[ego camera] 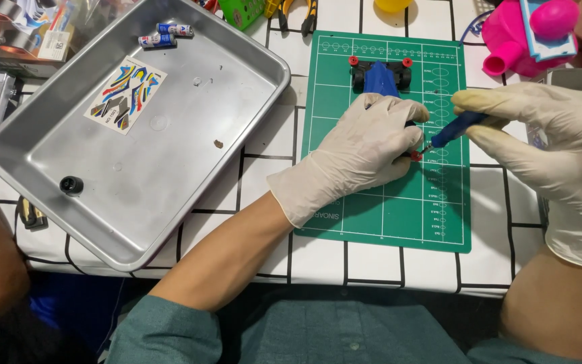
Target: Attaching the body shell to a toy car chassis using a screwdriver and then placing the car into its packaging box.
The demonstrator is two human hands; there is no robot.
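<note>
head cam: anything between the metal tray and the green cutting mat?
Only a bare strip of white, black-gridded tablecloth separates the metal tray from the green cutting mat; the left hand lies on the mat, not in the gap.

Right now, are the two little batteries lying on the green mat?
No, the batteries lie in the metal tray, beside the green mat.
</note>
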